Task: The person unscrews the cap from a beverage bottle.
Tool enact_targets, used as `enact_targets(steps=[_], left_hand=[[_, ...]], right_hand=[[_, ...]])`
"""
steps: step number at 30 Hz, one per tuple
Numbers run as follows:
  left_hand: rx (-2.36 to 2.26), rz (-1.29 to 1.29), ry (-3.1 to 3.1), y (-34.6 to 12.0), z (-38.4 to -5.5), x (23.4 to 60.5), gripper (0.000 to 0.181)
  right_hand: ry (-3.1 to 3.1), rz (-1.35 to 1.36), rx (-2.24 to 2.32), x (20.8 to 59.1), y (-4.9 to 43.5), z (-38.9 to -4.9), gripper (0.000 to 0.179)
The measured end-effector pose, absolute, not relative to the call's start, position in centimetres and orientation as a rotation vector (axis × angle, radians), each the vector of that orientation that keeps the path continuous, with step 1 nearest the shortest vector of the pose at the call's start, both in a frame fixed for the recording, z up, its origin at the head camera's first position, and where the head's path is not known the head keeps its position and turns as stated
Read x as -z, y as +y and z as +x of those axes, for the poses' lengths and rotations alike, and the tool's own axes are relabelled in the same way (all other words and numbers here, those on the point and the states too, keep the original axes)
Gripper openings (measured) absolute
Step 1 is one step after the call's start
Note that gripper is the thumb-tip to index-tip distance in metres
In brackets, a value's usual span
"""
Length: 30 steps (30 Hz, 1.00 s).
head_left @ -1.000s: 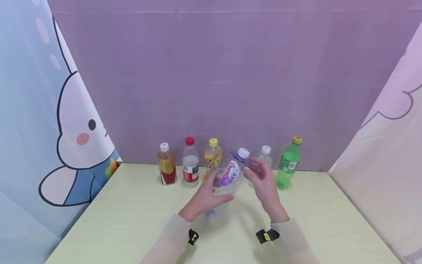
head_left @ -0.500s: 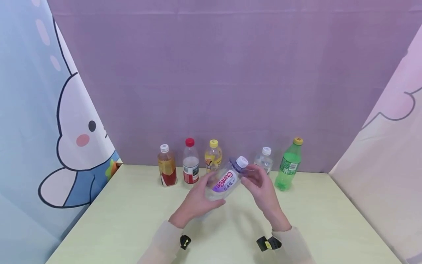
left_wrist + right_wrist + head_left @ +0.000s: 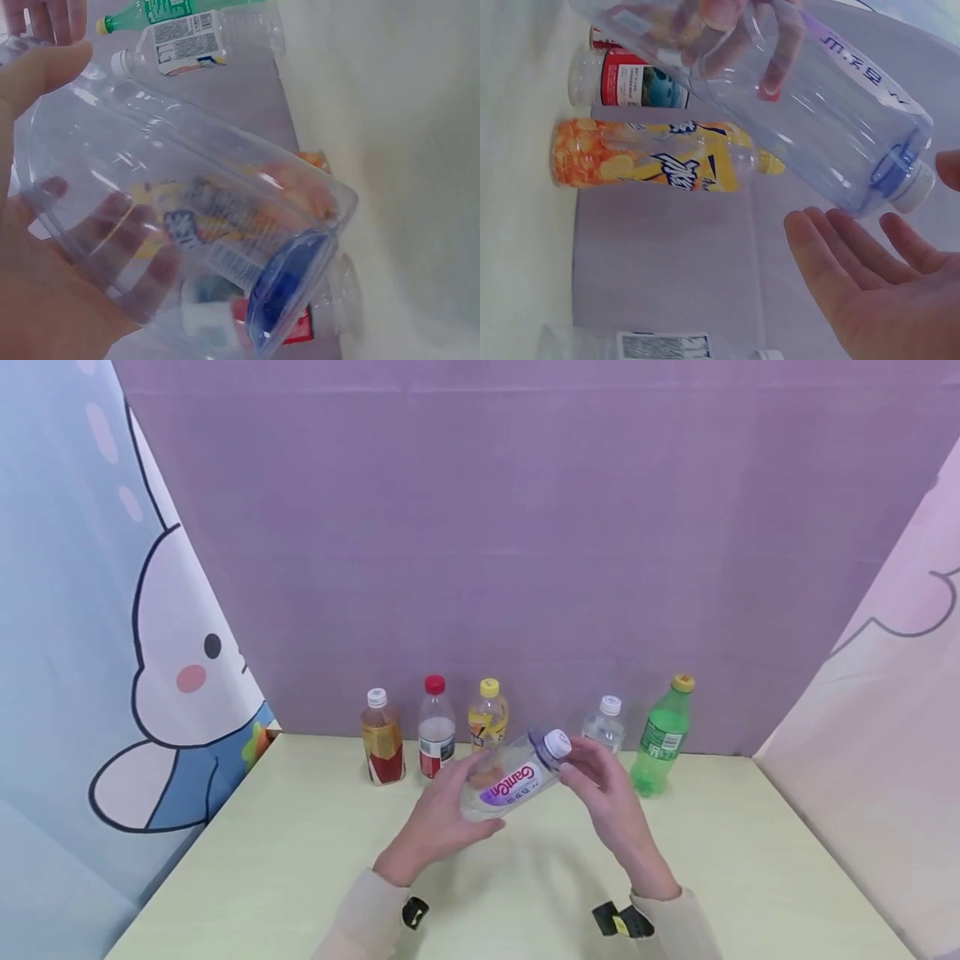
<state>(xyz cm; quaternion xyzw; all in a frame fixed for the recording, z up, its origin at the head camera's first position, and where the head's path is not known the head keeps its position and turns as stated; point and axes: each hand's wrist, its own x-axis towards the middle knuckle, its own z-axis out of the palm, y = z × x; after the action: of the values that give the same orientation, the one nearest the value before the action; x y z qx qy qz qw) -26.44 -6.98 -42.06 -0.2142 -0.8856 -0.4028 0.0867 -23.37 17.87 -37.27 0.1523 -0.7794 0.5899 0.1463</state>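
Note:
A clear Ganten water bottle (image 3: 512,783) with a white cap (image 3: 557,743) is held above the table, lying steeply tilted with its cap toward the upper right. My left hand (image 3: 438,818) grips its lower body, fingers behind and thumb in front. Beside the cap is my right hand (image 3: 611,802). In the right wrist view, the right hand (image 3: 889,292) has loosely extended fingers close under the bottle's shoulder, with the thumb across from the cap; whether a fingertip touches is hard to tell. The left wrist view shows the bottle's (image 3: 172,165) blue-tinted base and see-through body.
Along the back of the table (image 3: 300,827) stand an amber drink bottle (image 3: 383,739), a red-capped bottle (image 3: 436,727), a yellow-capped bottle (image 3: 488,714), a clear white-capped bottle (image 3: 604,727) and a green bottle (image 3: 663,739). A purple cloth (image 3: 510,543) hangs behind them.
The Ganten bottle has tipped from nearly upright toward horizontal and come lower, its cap moving down. My left hand has shifted slightly left. My right hand stays beside the cap, slightly lower.

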Motion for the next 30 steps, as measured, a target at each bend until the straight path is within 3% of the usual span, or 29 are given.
enact_targets(steps=[14, 30], left_hand=[[0.888, -0.643, -2.693, -7.8, -25.6, 41.7, 0.093], [0.747, -0.717, -2.619, -8.1, -25.4, 41.4, 0.094]], right_hand=[[-2.269, 0.216, -1.351, 36.3, 17.8, -22.3, 0.033], [-2.42, 0.061, -1.49, 36.2, 17.5, -22.7, 0.032]])
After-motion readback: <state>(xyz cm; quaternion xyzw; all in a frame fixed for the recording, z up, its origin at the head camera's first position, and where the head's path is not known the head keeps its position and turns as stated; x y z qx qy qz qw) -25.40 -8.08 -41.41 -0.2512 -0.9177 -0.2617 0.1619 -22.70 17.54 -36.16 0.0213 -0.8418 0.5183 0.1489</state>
